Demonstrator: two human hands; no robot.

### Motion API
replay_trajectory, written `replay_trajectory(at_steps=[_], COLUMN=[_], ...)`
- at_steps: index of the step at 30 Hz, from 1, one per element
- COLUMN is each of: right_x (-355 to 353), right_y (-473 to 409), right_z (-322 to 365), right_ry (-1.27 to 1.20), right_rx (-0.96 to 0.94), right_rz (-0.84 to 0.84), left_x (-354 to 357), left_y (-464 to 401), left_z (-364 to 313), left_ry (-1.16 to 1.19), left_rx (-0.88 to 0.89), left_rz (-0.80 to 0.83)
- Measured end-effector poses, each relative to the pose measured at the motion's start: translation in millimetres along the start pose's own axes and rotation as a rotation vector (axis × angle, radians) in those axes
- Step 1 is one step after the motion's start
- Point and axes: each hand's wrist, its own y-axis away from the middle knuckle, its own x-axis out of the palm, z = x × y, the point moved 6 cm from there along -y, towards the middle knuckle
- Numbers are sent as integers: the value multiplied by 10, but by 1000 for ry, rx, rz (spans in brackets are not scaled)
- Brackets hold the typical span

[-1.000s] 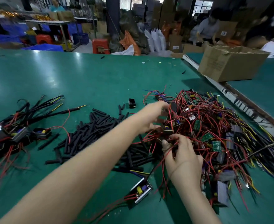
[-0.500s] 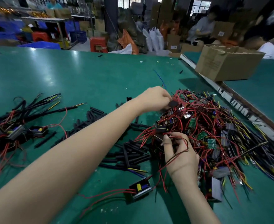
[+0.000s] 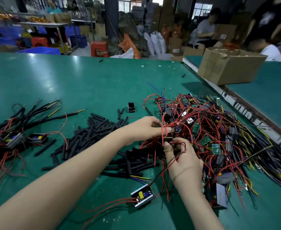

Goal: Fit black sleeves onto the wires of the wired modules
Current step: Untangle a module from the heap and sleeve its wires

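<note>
Far left there's a bunch of finished modules [image 3: 12,140] with black-covered wires, then a loose heap of black sleeves [image 3: 93,131] mid-table. Left arm stretches in diagonally, left hand [image 3: 144,128] with fingers curled, pinching red wires at the edge of the big tangle of wired modules [image 3: 219,138]. Right hand [image 3: 184,161] comes up from below, wrist bent, fingers gripping red wires too. One module [image 3: 142,197] sits near the front edge. Cardboard box [image 3: 231,67] far right.

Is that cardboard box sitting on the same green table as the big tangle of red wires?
No, the cardboard box stands on a neighbouring table, across a metal rail from the wire tangle.
</note>
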Motion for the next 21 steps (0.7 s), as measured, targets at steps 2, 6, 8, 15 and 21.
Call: replay_trajectory(at_steps=[2,6,8,15,21], right_x=[-1,1,-4,15,40], right_y=[-4,-8,-5,-17,-34], right_z=[15,31,53,32,15], right_ry=[30,54,15,41,92], right_rx=[0,-20,-30,-7,21], right_rz=[-9,-10,-19,9,60], left_x=[-26,32,59,19,-78], left_y=[27,52,61,68,140], left_z=[-80,-314,-384,-180,-124], left_ry=[158,390,329,841,800], left_rx=[23,157,204,81,85], left_rz=[-45,-53,-69,33,73])
